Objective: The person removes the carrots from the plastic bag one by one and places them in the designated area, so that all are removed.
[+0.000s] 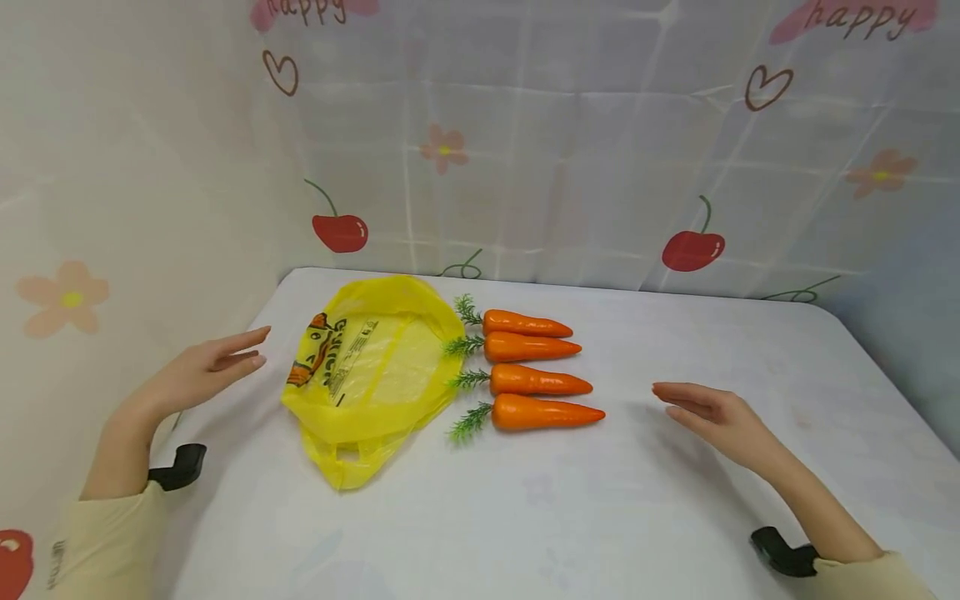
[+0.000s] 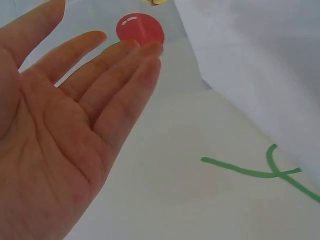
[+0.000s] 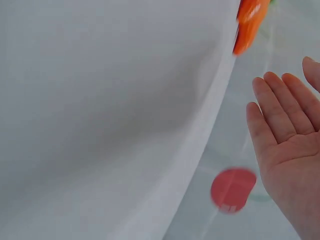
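Several orange carrots with green leafy tops lie in a column mid-table, tips pointing right; the nearest carrot (image 1: pixel 547 413) is the lowest in the head view. Just left of them a yellow plastic bag (image 1: pixel 390 358) lies flat, its printed side at the left and a handle toward the front. My left hand (image 1: pixel 198 371) hovers at the table's left edge, beside the bag, with fingers extended and nothing in it. To the right of the carrots, my right hand (image 1: pixel 716 421) is held above the table, palm facing inward and holding nothing. Carrot tips (image 3: pixel 247 25) show in the right wrist view.
A white cloth covers the table (image 1: pixel 480 525), which has rounded back corners. Behind it hangs a pale curtain (image 1: pixel 540 167) printed with cherries, flowers and hearts. Both wrists carry black camera mounts, the left mount (image 1: pixel 178 468) and the right mount (image 1: pixel 783 552).
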{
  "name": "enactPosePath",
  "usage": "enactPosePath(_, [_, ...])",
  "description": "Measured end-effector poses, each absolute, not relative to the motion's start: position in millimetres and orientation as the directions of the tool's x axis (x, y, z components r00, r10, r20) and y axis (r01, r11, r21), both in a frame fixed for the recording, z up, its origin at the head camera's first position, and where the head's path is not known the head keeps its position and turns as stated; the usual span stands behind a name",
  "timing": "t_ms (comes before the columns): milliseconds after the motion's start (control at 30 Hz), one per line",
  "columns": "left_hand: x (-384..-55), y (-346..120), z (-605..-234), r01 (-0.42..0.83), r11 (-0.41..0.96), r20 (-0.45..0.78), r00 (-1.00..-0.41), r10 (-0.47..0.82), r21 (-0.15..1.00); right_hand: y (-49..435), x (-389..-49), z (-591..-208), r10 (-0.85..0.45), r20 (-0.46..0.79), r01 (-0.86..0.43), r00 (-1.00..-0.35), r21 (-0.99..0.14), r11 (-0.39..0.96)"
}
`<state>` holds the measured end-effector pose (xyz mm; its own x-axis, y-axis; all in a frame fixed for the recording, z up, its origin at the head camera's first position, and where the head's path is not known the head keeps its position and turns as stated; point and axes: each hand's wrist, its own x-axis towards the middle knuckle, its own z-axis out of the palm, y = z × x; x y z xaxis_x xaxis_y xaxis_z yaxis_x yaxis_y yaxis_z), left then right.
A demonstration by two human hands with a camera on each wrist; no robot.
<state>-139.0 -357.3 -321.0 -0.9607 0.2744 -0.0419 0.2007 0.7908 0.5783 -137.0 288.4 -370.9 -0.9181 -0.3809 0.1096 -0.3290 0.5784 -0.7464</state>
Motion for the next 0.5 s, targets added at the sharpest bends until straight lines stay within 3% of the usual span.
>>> enactPosePath(133, [-132.6,-353.3,-309.3,0.198,0.828,-0.023,-0.969,0.246,0.525,328.1,-125.5,-367.2,-0.336,0.145,-0.338,-0.931,-0.693,0.637])
enactPosePath(267, [-129.0,-350.0,-303.1,0.214,0.848,0.015,-0.971,0.237,0.485,366.8,-119.4,-363.9,-0.273,0.122,-0.293,-0.954,-0.555,0.779])
enactPosePath(367, [-131.5,-349.0,-304.3,0.259,0.870,0.090,-0.965,0.244,0.419,392.8,-117.4,-363.4,-0.218,0.086,-0.233,-0.972,-0.441,0.867])
enactPosePath(500, [-138.9,-349.7,-309.1,0.325,0.901,0.211,-0.939,0.272,0.286,415.6,-117.6,-364.6,-0.192,0.083,-0.209,-0.978,-0.384,0.899])
